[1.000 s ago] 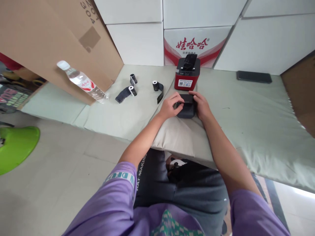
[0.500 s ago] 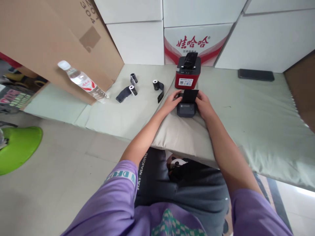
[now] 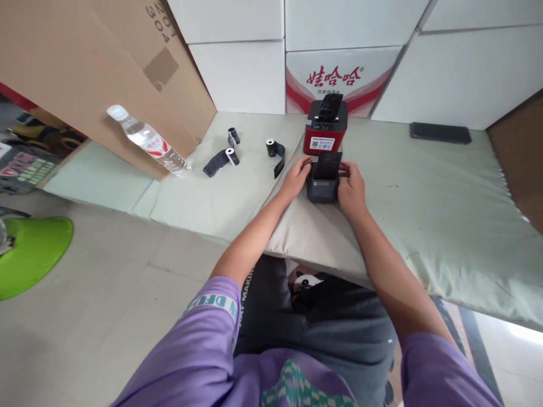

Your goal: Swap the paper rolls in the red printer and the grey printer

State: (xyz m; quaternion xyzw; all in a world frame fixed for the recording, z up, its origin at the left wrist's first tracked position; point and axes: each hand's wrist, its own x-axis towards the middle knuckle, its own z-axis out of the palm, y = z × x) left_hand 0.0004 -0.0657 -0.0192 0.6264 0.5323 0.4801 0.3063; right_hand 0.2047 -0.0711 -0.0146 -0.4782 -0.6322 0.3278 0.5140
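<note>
**Lid raised on the dark printer, both hands at its sides**

Since 1.0 s ago the lid of the dark grey printer (image 3: pixel 322 185) has swung from flat to upright, and both hands have shifted from its top to its flanks.

Nearest, both forearms run from purple sleeves toward 12 o'clock and converge over the pale cushion (image 3: pixel 314 237). On that cushion sits the dark grey printer, its lid standing open. At its 9 o'clock, the left hand (image 3: pixel 296 178) lies with fingers curled against the side, fingertips at the lid's hinge edge. At its 3 o'clock, the right hand (image 3: pixel 351 186) cups the other side, thumb toward the lid. Both hands grip the printer lightly.

Just beyond, at 12 o'clock, stands a red printer (image 3: pixel 324 129). Toward 10 o'clock lie 3 black paper rolls (image 3: pixel 274 150), partly unwound, and farther out a water bottle (image 3: pixel 146 141) leans on a cardboard sheet (image 3: pixel 85 73). At 2 o'clock a black phone (image 3: pixel 440 133) rests on the green mat (image 3: pixel 424 186).
</note>
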